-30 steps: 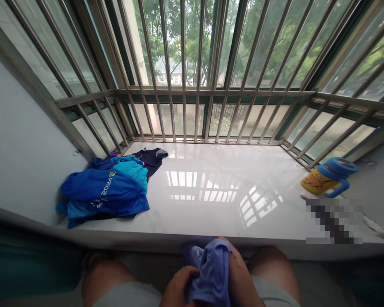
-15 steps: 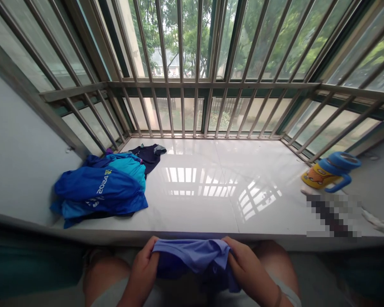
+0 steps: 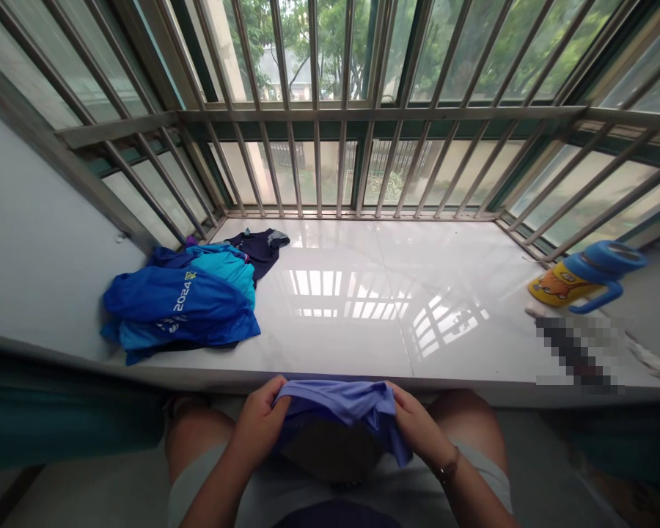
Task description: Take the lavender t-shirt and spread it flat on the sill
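Note:
A violet-blue piece of clothing (image 3: pixel 335 397) is stretched between my two hands, over my lap and just in front of the ledge's edge. My left hand (image 3: pixel 262 416) is closed on its left end, thumb on top. At the other end my right hand (image 3: pixel 418 424) pinches the cloth, and a fold hangs down beside it. The garment's lower part sags toward my lap, where a dark area shows beneath it. Its exact kind cannot be made out.
A white glossy ledge (image 3: pixel 330 345) spans the front. On its left lies a heap of blue clothes (image 3: pixel 198 304) with a dark garment (image 3: pixel 261 249) behind. A blue-and-yellow bottle (image 3: pixel 577 279) stands at the right, near a blurred-out patch (image 3: pixel 577 352). Metal bars (image 3: pixel 319 114) line the window.
The view has tilted down a little, showing more of my lap. Both hands still hold the cloth, its near part now hanging more open over the dark area.

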`<control>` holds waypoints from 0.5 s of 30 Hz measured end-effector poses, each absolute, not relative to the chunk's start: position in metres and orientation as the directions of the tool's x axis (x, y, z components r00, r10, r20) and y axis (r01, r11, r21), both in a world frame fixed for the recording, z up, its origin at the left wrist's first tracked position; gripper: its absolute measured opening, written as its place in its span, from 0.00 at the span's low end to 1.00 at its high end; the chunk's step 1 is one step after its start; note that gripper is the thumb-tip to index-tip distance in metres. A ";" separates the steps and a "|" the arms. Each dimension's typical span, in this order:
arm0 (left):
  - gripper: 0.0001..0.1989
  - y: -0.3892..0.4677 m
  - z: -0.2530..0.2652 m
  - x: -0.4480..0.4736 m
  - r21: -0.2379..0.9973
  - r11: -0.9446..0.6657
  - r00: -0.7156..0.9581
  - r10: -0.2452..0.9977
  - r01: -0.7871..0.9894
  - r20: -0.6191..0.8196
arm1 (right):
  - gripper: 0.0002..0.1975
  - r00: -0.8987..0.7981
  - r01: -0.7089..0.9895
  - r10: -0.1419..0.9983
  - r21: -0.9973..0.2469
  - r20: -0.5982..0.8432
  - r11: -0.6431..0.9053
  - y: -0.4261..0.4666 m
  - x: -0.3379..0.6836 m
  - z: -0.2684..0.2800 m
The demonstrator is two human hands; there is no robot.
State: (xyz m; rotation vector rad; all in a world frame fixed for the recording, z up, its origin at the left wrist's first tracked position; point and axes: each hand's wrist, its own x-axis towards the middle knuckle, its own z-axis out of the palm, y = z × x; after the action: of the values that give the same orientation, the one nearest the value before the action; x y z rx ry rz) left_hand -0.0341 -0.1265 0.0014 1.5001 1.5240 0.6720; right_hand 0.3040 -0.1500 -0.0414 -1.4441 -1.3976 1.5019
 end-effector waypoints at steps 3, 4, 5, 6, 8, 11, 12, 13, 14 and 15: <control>0.19 -0.133 0.002 -0.018 0.878 0.120 0.185 0.956 0.463 -0.228 | 0.18 -0.124 0.262 0.923 -0.909 -0.365 -0.324 -0.151 0.301 -0.065; 0.19 -0.135 0.002 -0.012 0.883 0.122 0.211 0.947 0.454 -0.240 | 0.20 -0.100 0.289 0.929 -0.904 -0.357 -0.316 -0.153 0.299 -0.072; 0.18 -0.138 0.002 -0.005 0.885 0.127 0.234 0.939 0.449 -0.254 | 0.24 -0.090 0.316 0.939 -0.904 -0.332 -0.289 -0.156 0.296 -0.078; 0.18 -0.140 0.001 0.003 0.885 0.133 0.254 0.929 0.446 -0.268 | 0.28 -0.101 0.338 0.949 -0.908 -0.298 -0.248 -0.160 0.291 -0.083; 0.16 -0.146 -0.001 0.018 0.885 0.147 0.279 0.915 0.441 -0.291 | 0.35 -0.195 0.360 0.954 -0.921 -0.230 -0.149 -0.169 0.277 -0.087; 0.15 -0.156 0.000 0.039 0.902 0.183 0.295 0.904 0.392 -0.311 | 0.39 -0.373 0.337 0.910 -0.940 -0.183 -0.051 -0.184 0.246 -0.084; 0.15 -0.159 0.001 0.044 0.911 0.190 0.311 0.898 0.365 -0.311 | 0.37 -0.398 0.319 0.900 -0.947 -0.177 -0.046 -0.187 0.235 -0.082; 0.16 -0.163 0.003 0.048 0.921 0.187 0.333 0.892 0.343 -0.306 | 0.32 -0.404 0.300 0.898 -0.953 -0.174 -0.050 -0.189 0.224 -0.080; 0.16 -0.165 0.006 0.050 0.928 0.174 0.359 0.886 0.330 -0.294 | 0.24 -0.400 0.283 0.901 -0.958 -0.168 -0.053 -0.189 0.214 -0.078; 0.15 -0.167 0.008 0.051 0.932 0.154 0.382 0.881 0.329 -0.280 | 0.16 -0.395 0.273 0.905 -0.961 -0.159 -0.050 -0.188 0.206 -0.076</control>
State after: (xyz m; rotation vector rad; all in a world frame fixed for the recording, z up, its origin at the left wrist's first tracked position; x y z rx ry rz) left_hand 0.0510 -0.1673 0.0085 1.4173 1.1749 0.5663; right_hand 0.2056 -0.1884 -0.0762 -1.2553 -1.6750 1.4747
